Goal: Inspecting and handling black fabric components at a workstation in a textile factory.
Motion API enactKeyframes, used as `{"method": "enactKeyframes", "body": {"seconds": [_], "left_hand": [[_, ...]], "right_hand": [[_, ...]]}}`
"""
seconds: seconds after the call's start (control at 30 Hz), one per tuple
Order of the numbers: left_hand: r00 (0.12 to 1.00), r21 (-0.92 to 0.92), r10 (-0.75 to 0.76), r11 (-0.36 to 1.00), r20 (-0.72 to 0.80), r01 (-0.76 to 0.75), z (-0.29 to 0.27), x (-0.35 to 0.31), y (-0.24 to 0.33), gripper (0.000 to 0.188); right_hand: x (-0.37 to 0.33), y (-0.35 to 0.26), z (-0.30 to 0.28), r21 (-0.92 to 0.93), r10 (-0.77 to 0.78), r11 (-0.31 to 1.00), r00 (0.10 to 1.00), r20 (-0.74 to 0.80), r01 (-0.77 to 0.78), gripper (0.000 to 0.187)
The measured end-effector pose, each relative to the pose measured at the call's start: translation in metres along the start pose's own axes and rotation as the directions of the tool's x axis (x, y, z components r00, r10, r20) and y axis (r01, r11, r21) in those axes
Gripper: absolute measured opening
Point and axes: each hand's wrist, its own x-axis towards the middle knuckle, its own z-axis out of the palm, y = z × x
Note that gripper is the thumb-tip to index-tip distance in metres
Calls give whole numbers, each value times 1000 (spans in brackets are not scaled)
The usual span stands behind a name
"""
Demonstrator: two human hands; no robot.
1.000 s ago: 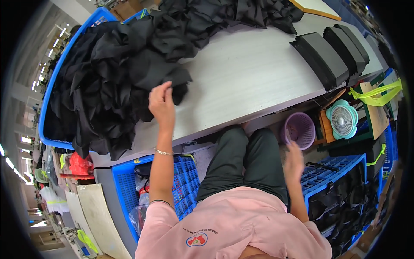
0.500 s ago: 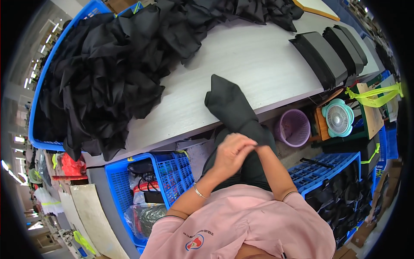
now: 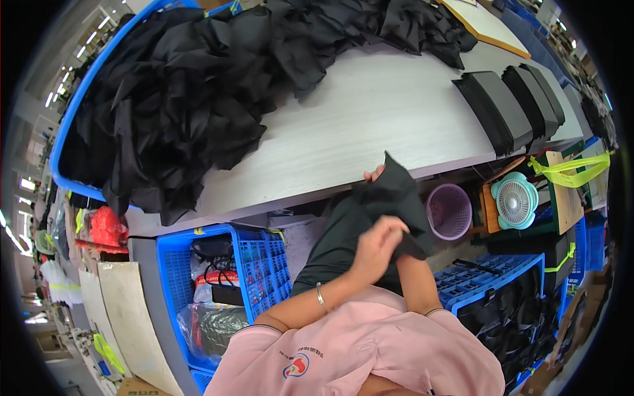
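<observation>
A black cloth piece (image 3: 396, 197) is bunched over my right forearm above my lap, just off the table's front edge. Most of my right hand (image 3: 375, 173) is covered by it; only fingertips show, curled at the cloth's far left edge. My left hand (image 3: 378, 249), a bracelet on its wrist, lies against the near part of the cloth with bent fingers closed at its edge. On the table's left rises a big heap of similar black cloth pieces (image 3: 191, 92). Stacked flat dark pieces (image 3: 498, 109) lie on the table's right.
A pale table (image 3: 370, 112) spans the front. A blue crate (image 3: 264, 264) with bagged items stands at my left, another blue crate (image 3: 489, 274) with black straps at my right. Beyond the right one are a purple basket (image 3: 449, 211) and a turquoise fan (image 3: 516, 203). A blue bin (image 3: 72, 132) borders the heap.
The cloth, earlier stretched out long over the table edge, is now drawn back and bunched around my right arm. Right fingertips now show at its far side. My left hand has moved right and slightly nearer.
</observation>
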Motion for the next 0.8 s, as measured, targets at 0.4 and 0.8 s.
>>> {"method": "enactKeyframes", "body": {"seconds": [0.4,0.8], "left_hand": [[703,-209,-29,963,-710,-171,-125,97,-52,16],[919,168,323,942,-226,-290,-21,-2,25,9]], "right_hand": [[-159,-56,76,-440,-124,846,912,391,303,18],[-153,-73,46,-817,-528,535,840,-124,216,68]]}}
